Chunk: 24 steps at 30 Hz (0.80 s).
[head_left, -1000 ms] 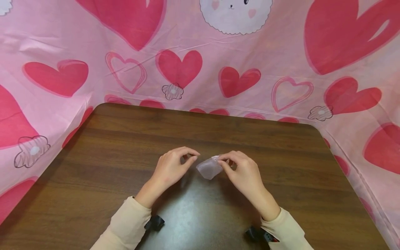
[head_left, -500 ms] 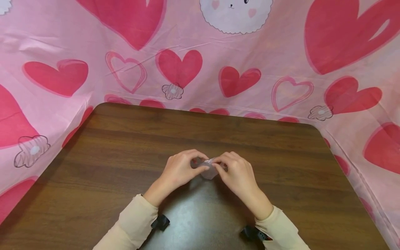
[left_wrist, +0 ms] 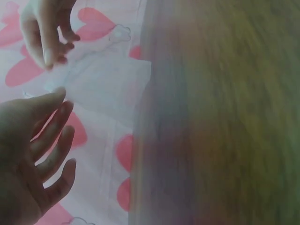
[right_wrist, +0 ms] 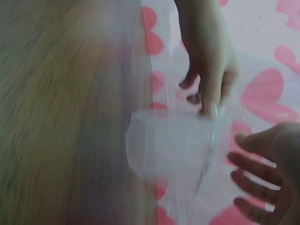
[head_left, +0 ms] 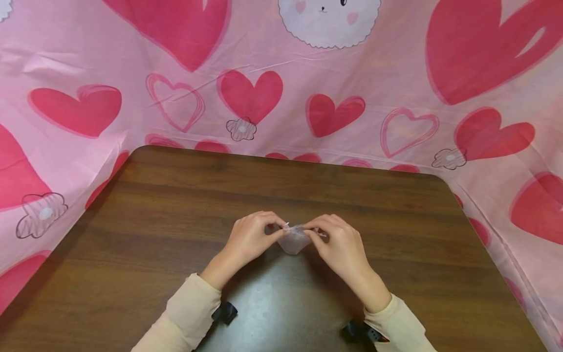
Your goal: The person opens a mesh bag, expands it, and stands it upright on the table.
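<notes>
A small sheer white drawstring pouch [head_left: 293, 244] hangs between both hands above the table, its gathered top edge uppermost. My left hand [head_left: 248, 239] pinches the left end of that edge between thumb and forefinger. On the opposite end, my right hand [head_left: 342, 242] pinches the edge the same way, with a thin pale string loop [head_left: 322, 235] showing by its fingers. In the left wrist view the pouch [left_wrist: 110, 86] looks flat and see-through. The right wrist view shows its cloth [right_wrist: 168, 145] spread out, somewhat blurred.
A dark brown wooden table [head_left: 176, 195] lies under the hands. Behind and at both sides hangs a pink cloth [head_left: 281, 58] printed with hearts. Black wrist devices [head_left: 225, 313] sit at both beige sleeve cuffs.
My left hand has come rightward to the pouch and taken hold of its top edge. Since half a second ago, the hands have drawn slightly apart, stretching the top edge wider.
</notes>
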Motion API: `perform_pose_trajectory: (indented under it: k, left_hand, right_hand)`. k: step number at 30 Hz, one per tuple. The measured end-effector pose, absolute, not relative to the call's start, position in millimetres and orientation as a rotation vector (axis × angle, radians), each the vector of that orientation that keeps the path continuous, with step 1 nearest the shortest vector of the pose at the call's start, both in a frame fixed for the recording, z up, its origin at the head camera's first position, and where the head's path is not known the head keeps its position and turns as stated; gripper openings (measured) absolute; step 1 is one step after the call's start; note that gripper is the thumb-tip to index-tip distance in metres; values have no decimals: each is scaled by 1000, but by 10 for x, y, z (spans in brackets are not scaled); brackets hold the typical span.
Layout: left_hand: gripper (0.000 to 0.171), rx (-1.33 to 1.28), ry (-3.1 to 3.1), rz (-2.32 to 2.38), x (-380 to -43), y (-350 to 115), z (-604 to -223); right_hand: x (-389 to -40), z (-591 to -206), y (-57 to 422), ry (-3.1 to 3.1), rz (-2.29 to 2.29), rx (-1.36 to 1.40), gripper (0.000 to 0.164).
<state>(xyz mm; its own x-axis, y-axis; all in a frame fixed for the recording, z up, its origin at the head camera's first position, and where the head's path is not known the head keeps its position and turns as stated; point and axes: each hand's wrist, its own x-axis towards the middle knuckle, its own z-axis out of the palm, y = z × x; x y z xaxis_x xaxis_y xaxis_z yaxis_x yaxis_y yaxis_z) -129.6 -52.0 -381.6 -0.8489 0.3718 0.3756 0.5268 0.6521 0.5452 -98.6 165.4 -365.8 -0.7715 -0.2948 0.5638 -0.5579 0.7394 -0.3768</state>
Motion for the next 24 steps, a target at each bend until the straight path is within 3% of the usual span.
perform_pose_trajectory:
  k: [15,24]
  left_hand:
    - [8,-746,-2709,-951,-1341,-709,-3847]
    - [8,-749,-2737,-916,-1357,-752,-3862]
  right_hand:
    - [-1019,-3758,1877,-2632,775,539,29]
    - [-1025,-3784,1809,-2697,749,525,20]
